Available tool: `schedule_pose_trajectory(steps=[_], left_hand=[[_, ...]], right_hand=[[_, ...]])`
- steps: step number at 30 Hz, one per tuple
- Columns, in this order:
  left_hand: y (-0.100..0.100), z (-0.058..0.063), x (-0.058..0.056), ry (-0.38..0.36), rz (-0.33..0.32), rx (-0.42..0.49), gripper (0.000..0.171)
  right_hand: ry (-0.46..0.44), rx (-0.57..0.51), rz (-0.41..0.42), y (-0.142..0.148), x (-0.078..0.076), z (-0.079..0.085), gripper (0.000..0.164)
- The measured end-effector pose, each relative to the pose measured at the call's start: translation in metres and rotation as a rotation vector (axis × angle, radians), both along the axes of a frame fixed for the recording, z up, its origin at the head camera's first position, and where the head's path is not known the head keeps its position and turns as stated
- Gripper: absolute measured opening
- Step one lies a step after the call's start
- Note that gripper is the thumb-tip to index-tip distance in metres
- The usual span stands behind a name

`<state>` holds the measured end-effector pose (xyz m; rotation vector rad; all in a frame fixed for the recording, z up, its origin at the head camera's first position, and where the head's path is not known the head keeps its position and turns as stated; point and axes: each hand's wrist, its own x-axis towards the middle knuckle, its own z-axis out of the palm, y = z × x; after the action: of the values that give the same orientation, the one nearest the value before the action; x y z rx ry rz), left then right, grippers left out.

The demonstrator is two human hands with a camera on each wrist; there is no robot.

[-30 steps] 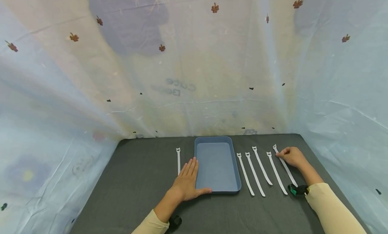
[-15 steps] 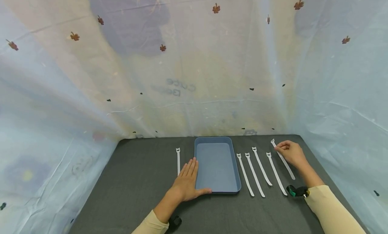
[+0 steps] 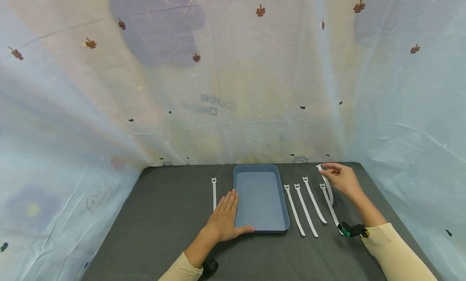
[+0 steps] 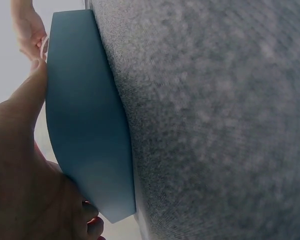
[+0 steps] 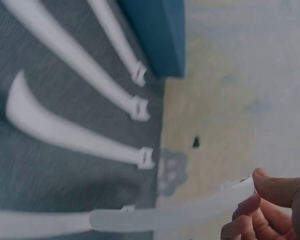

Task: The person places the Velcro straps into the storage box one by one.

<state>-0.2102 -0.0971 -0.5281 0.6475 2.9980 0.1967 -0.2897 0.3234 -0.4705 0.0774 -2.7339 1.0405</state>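
In the head view my right hand pinches a white cable tie strap near its slotted head, lifted over the table's right side. The right wrist view shows this strap between thumb and fingers, its tail reaching over another strap on the cloth. My left hand lies with straight fingers along the left wall of a blue-grey tray, thumb at its near corner. Right of the tray lie several similar straps, roughly side by side. One more strap lies left of the tray, its lower end hidden by my left hand.
A dark grey cloth covers the table. Behind and on both sides hangs a pale patterned sheet. My right wrist strap hangs over the lower end of the rightmost strap lying on the table.
My right hand has lifted the rightmost cable tie strap and carried it left and away from me; it now hangs bent above the neighbouring strap. My left hand and the tray have stayed put.
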Motion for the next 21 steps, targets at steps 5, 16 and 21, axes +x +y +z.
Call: schedule_pose_trajectory(steps=[5, 16, 21], left_hand=[[0.000, 0.000, 0.000, 0.001, 0.000, 0.010, 0.123], [-0.002, 0.001, 0.001, 0.003, -0.003, 0.017, 0.122], [-0.001, -0.001, 0.001, 0.017, -0.006, 0.014, 0.122]], right_hand=[[-0.071, -0.100, 0.058, -0.015, 0.005, 0.010, 0.042], [-0.146, -0.258, 0.174, -0.052, 0.015, 0.022, 0.051], [-0.185, -0.351, 0.224, -0.068, 0.017, 0.018, 0.050]])
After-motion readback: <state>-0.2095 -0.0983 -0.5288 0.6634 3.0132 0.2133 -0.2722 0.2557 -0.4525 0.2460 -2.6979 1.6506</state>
